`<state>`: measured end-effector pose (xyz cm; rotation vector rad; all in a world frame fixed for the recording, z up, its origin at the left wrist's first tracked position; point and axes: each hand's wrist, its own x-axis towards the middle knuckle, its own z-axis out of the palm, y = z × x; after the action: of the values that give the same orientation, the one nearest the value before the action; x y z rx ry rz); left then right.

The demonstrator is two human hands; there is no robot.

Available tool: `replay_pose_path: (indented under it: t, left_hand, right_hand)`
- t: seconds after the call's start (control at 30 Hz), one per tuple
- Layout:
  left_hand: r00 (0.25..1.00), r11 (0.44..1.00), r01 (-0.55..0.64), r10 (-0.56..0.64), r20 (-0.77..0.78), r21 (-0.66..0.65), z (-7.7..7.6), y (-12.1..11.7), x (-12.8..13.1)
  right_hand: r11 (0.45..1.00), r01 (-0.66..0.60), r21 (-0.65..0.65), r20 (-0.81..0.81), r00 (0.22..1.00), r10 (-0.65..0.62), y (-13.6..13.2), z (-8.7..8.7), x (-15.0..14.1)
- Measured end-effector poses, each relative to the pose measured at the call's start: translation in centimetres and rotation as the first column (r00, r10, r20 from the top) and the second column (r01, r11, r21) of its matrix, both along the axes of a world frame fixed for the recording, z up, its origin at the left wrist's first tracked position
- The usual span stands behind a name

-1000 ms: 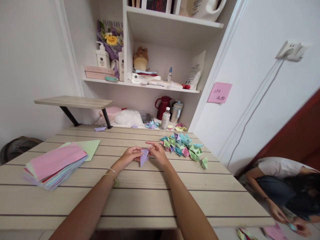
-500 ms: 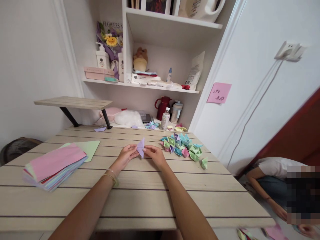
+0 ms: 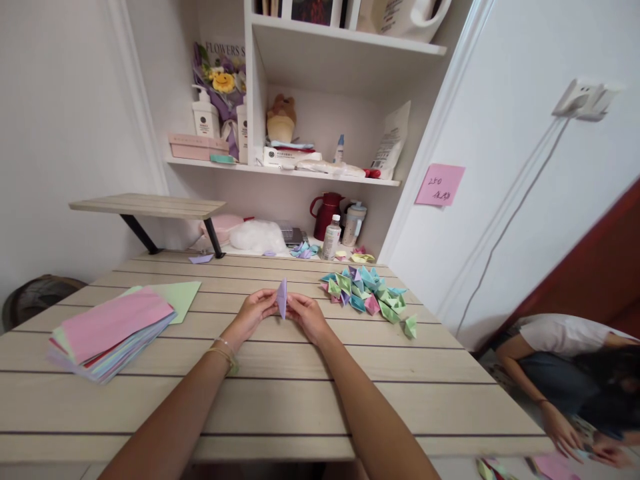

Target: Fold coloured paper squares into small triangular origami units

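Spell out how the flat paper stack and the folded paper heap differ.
The stack of rectangular multicoloured paper sheets lies on the left; the heap of small folded multicoloured paper pieces lies on the right. The stack's sheets lie flat; the heap's pieces have creased, pointed shapes. Both rest on the pale slatted table and include pink and green.
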<state>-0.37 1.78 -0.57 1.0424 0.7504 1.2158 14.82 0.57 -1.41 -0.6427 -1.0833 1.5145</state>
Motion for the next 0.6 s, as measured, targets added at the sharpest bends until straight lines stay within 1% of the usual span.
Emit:
replay_pose_path:
  t: [0.17, 0.37, 0.43, 0.5, 0.6]
  left_hand:
    - [1.0, 1.0, -0.016, 0.016, 0.007, -0.013, -0.13, 0.07, -0.01]
    - [0.999, 1.0, 0.008, -0.006, 0.05, -0.03, -0.27, 0.18, -0.22]
    - [0.997, 0.999, 0.027, -0.023, 0.08, -0.043, -0.25, 0.12, -0.17]
    - [0.995, 0.997, 0.046, -0.041, 0.086, -0.057, -0.21, 0.05, -0.06]
    - [0.997, 0.997, 0.051, -0.047, 0.054, -0.063, -0.13, -0.03, 0.14]
  right_hand:
    - [1.0, -0.011, 0.009, 0.0, 1.0, 0.011, -0.17, 0.21, 0.06]
    - [1.0, -0.009, 0.022, 0.006, 1.0, 0.009, -0.2, -0.03, -0.08]
    - [0.998, 0.045, 0.049, 0.04, 0.998, -0.047, 0.02, -0.08, -0.05]
    - [0.986, 0.126, 0.108, 0.119, 0.983, -0.138, 0.27, -0.05, 0.11]
    - [0.951, 0.22, 0.218, 0.258, 0.927, -0.274, 0.41, 0.13, 0.47]
